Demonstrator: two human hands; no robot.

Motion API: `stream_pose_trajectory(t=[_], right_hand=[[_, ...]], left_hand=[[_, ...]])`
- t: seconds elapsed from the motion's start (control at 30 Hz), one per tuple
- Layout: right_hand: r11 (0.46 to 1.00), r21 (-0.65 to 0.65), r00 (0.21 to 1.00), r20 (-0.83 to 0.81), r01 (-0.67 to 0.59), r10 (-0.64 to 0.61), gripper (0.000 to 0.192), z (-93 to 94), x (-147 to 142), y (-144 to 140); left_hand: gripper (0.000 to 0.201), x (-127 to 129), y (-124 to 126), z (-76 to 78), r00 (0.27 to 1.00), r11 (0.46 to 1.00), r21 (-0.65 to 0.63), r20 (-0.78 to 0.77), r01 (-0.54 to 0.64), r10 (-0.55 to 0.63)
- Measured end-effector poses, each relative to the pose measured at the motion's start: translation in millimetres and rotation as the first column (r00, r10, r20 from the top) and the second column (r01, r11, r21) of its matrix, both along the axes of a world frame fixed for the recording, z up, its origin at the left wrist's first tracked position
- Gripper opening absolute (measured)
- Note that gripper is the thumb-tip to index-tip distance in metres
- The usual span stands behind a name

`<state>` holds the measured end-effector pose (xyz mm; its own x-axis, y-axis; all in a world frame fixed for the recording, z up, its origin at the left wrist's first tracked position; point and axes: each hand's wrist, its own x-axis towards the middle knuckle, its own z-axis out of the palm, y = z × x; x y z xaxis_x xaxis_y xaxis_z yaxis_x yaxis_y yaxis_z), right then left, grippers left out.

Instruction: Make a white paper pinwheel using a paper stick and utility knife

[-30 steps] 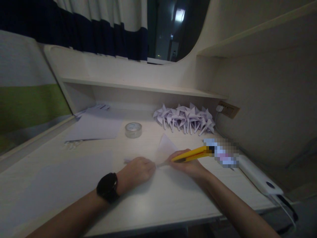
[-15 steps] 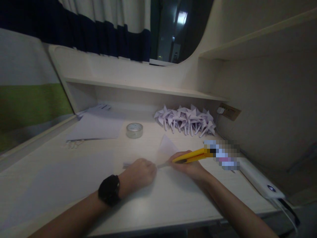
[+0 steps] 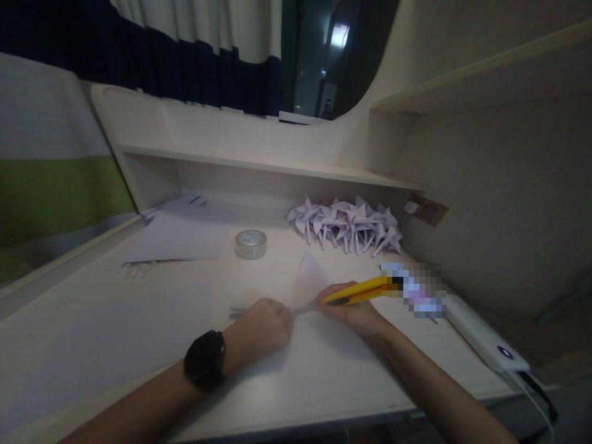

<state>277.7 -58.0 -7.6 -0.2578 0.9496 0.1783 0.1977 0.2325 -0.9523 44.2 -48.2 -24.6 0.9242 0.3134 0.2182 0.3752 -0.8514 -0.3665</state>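
No legible text anywhere; label beside yellow utility knife point(image 3: 358, 291) pixelated; possibly faint print inside tape roll point(image 3: 250, 243), unreadable.

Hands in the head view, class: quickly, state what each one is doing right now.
Left hand: closed, fingers pressing down on the paper.
Right hand: closed around the yellow utility knife, at the paper.
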Motion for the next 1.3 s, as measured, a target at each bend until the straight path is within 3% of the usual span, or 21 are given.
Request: stream_pose_trajectory(t=[0.37,0.63,0.9,1.07,1.2,1.3], right_hand=[[1.000,0.021,1.000,0.022,-0.012,0.011,0.022,-0.5,1.4,-0.3],[0.998,0.057,1.000,0.025,-0.016,0.015,0.018,-0.3,3.4,0.8],[1.000,0.012,1.000,0.023,0.008,-0.008,0.021,-1.3,1.3,1.2],[0.991,-0.025,0.976,-0.172,0.133,-0.135,0.027,5.5,7.9,6.7],[0.965,-0.011,0.887,-0.390,0.262,-0.246,0.027,16.4,25.6,14.2],[0.931,0.012,0.830,-0.457,0.365,-0.320,0.028,25.2,38.9,17.8]], left_hand=[[0.013,-0.1,-0.5,2.0,0.999,1.000,-0.010,0.045,0.020,-0.020],[0.005,-0.7,-0.9,2.4,1.000,0.999,-0.030,-0.004,-0.013,0.013],[0.005,-0.1,0.0,-2.1,0.999,0.999,-0.031,0.032,-0.007,0.008],[0.016,-2.6,0.4,-3.5,0.990,0.998,0.058,0.135,0.033,-0.041],[0.026,-8.7,-0.9,4.4,0.939,0.962,0.259,0.301,0.087,-0.166],[0.027,-12.9,-1.7,8.6,0.903,0.941,0.320,0.363,0.113,-0.232]])
